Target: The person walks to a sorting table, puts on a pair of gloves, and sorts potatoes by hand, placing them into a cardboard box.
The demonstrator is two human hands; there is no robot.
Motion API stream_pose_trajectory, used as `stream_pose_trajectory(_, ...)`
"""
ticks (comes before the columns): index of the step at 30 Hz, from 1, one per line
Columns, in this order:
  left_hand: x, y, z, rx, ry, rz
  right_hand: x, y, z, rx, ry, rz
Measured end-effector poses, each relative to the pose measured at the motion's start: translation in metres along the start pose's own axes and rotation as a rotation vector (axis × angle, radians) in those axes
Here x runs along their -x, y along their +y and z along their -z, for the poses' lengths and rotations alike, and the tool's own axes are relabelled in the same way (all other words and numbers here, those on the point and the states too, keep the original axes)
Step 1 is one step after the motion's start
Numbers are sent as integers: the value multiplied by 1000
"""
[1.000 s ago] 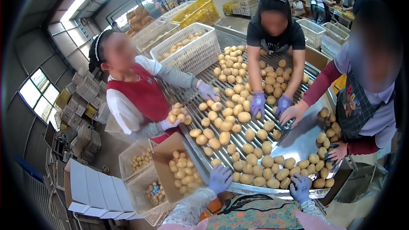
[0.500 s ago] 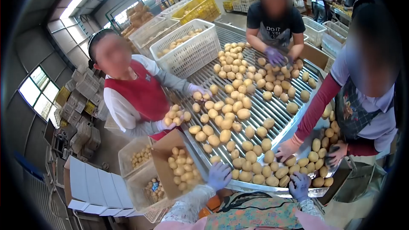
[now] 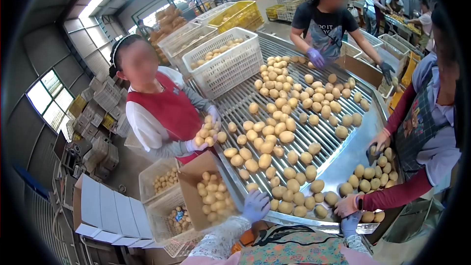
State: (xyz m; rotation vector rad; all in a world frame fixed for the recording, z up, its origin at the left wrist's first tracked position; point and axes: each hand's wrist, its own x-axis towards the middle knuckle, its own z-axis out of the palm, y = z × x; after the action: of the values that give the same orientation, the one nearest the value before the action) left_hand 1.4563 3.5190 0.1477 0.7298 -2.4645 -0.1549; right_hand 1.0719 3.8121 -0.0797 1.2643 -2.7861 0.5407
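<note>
My left hand, in a pale lavender glove, rests at the near edge of the metal roller table. Its fingers are stretched out and hold nothing, close beside the nearest potatoes. On the right, my right hand, gloved alike, is at the table's near rim. A co-worker's hand partly covers its fingers, so their grip is hidden. Brownish-yellow potatoes lie loose across the rollers, and a cluster sits on the smooth metal at the right.
A cardboard box of potatoes stands left of the table, beside crates. A large white crate sits on the far left. Co-workers stand left, opposite and right; the left one holds several potatoes.
The right co-worker's hands have shifted, one now over my right hand, and potatoes there have moved right, baring metal. The opposite co-worker's hands have left the potatoes. My left hand stays at the edge.
</note>
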Motion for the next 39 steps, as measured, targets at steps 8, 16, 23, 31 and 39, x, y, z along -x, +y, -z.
stream_pose_trajectory(8,4,-1,-7,-28,13,37,-48,-114,148,-285,77,213)
stream_pose_trajectory(16,13,-7,-18,-15,-82,85,-47,-115,147,-260,59,173)
stream_pose_trajectory(23,15,-5,-19,-11,-85,108,-46,-113,147,-265,33,168)
stream_pose_trajectory(31,13,-6,-19,-9,-70,118,-50,-121,155,-321,50,174)
stream_pose_trajectory(39,12,-7,-17,-4,-72,115,-49,-118,153,-278,44,206)
